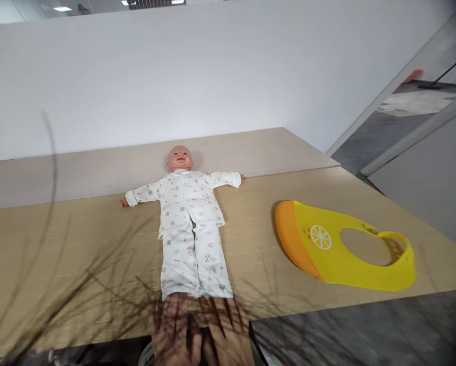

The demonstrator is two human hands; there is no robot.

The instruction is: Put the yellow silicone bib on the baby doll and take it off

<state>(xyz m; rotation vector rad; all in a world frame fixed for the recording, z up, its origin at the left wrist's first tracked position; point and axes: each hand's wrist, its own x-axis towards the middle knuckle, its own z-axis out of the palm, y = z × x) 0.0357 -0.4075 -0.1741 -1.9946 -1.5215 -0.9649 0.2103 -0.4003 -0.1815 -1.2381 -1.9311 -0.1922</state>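
Note:
A baby doll point(189, 223) in white patterned pyjamas lies on its back on the wooden table point(79, 244), arms spread, head toward the wall. At the near table edge, my left hand point(176, 333) and my right hand point(224, 333) lie side by side, palms down, fingers stretched out flat. Their fingertips reach the hems of the doll's trouser legs. The doll's feet are not visible. Neither hand shows anything held. A yellow silicone bib point(338, 246) with an orange catch pocket and a lemon print lies to the right of the doll.
A white wall point(212, 76) stands behind the table. To the right, a grey floor point(380, 132) and a partition show. Dark blurred strands of hair point(52, 213) hang in front of the camera on the left and bottom.

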